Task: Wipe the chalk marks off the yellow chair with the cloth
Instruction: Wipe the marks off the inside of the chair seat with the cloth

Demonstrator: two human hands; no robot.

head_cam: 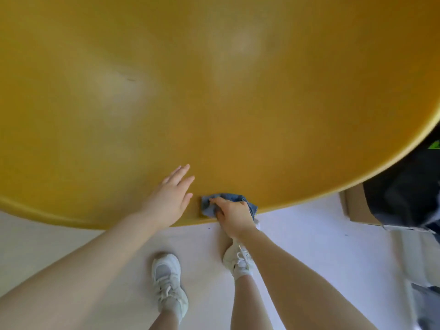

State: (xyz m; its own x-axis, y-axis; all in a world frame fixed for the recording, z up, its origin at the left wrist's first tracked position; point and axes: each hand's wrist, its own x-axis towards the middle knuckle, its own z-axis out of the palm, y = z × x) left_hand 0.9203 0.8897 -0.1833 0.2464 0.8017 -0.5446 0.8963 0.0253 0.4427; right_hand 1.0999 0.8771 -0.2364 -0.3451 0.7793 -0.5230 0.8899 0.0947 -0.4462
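The yellow chair [214, 103] fills the upper two thirds of the view, seen very close as a broad curved surface. Pale smudges [114, 84] show on its left part and near the top middle. A blue cloth [209, 206] lies bunched on the chair's near edge. My right hand [234, 216] is shut on the cloth and presses it against the chair. Just left of it, my left hand [170, 198] rests flat on the yellow surface, fingers spread, holding nothing.
Below the chair's edge is a pale floor [309, 246] with my two feet in white sneakers [167, 284]. A cardboard box [354, 206] and dark items [409, 186] stand at the right, close to the chair.
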